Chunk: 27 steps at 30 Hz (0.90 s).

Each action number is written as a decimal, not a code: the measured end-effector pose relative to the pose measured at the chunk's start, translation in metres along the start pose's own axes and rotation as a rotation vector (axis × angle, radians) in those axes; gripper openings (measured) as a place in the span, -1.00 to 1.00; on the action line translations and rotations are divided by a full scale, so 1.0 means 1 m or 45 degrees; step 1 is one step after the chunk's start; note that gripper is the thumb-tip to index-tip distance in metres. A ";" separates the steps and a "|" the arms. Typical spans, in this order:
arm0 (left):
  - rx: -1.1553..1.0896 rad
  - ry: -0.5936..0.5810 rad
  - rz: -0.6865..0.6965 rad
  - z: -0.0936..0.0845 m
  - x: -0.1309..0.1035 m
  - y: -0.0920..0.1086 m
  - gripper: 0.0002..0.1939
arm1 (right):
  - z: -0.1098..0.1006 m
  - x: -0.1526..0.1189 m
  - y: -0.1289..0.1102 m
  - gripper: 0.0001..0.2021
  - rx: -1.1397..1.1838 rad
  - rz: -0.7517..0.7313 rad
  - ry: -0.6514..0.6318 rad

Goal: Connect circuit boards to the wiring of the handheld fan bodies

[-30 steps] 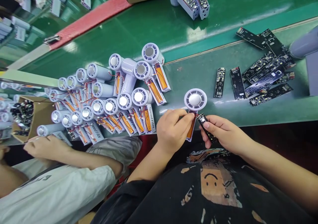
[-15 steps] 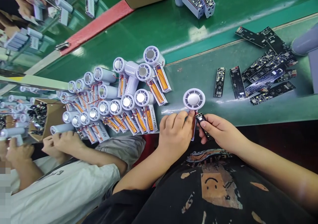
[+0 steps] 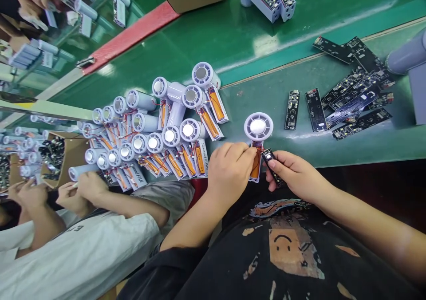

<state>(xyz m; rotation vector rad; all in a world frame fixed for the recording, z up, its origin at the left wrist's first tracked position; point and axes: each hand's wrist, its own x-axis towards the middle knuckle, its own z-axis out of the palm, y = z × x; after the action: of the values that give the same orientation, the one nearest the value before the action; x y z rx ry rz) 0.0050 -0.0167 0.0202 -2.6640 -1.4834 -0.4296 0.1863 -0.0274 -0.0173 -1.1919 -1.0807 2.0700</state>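
Head view | fan unit (image 3: pixel 258 126) at centre, by desk (image 3: pixel 233 113) edge | left hand (image 3: pixel 229 171) grip closed on its handle (image 3: pixel 255 169), likely steadying | right hand (image 3: pixel 294 171) pinching circuit board (image 3: pixel 272 167) alongside, likely sparing leads (image 3: pixel 258 144) strain | loose boards (image 3: pixel 353 107) right, seemingly for reach

Compared with the earlier views, the fan (image 3: pixel 258 126) lies slightly farther in from the bench's (image 3: pixel 229 136) near edge. The left hand (image 3: pixel 231 171), which half a second ago covered most of the orange battery (image 3: pixel 255 164), has shifted to its left side, exposing more of it. A neighbouring worker's two hands (image 3: pixel 81 192) are now together; a second ago only one showed clearly.
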 end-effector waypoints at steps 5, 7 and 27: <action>0.173 -0.118 0.041 -0.008 -0.002 0.008 -0.77 | 0.001 0.001 0.001 -0.66 0.041 -0.001 -0.024; 0.219 -0.138 0.055 -0.007 0.001 0.010 -0.79 | 0.001 0.001 0.001 -0.66 0.040 -0.002 -0.014; -0.249 -0.126 -0.039 -0.004 -0.008 -0.012 -0.63 | 0.005 0.002 -0.002 -0.61 0.075 0.020 0.097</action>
<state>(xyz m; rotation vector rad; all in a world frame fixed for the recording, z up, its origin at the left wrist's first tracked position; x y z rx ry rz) -0.0098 -0.0180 0.0213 -2.8537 -1.5880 -0.4749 0.1811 -0.0268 -0.0147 -1.2432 -0.9719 2.0365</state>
